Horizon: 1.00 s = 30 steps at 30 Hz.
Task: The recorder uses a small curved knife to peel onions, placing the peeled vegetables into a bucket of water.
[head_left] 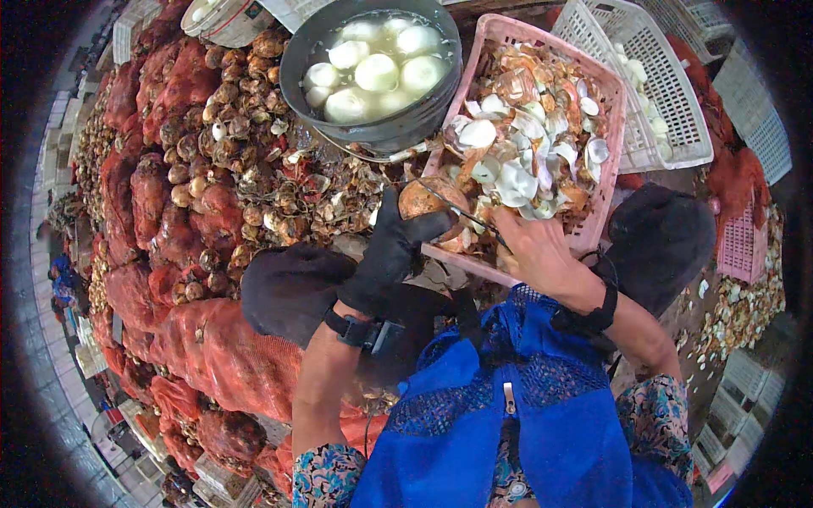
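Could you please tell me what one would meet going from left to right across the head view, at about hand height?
Red mesh sacks, dark-trousered left knee, gloved left hand holding a brown-skinned onion, bare right hand gripping a thin blade, dark-trousered right knee, small pink crate.

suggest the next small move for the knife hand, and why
Probably ease the knife into the onion: the gloved left hand holds it, its visible side looks brown and unpeeled, and the right hand holds the knife across it.
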### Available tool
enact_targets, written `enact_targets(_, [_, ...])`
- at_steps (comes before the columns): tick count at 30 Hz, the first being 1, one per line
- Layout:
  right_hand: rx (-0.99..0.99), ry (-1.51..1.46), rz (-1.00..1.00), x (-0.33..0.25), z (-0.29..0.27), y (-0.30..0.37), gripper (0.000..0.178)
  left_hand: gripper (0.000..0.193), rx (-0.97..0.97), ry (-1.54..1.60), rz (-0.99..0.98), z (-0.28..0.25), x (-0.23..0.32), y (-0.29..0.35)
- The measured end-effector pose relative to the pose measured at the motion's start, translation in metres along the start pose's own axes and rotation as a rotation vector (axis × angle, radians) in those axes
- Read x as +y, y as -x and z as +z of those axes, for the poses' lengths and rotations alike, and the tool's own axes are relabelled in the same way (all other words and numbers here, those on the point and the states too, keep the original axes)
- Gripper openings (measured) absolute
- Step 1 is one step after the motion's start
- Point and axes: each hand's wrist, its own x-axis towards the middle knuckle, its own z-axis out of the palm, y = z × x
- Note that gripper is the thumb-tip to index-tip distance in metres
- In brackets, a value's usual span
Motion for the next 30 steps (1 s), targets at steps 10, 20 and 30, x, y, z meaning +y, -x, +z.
enact_targets(10, [-0.052, 0.014, -0.006, 0.017, 0.024, -0.021, 0.035, 0.056, 0.059, -0.010, -0.056, 0.000, -0.013, -0.006])
enact_targets(20, [-0.070, 0.119, 0.096, 0.014, 0.010, -0.013, 0.067, 0.059, 0.014, -0.028, -0.030, 0.015, -0.001, -0.001])
enact_targets(30, [-0.017, -0.104, 0.359, 0.028, 0.005, -0.029, 0.058, 0.060, -0.078, -0.102, 0.341, 0.014, 0.010, 0.013])
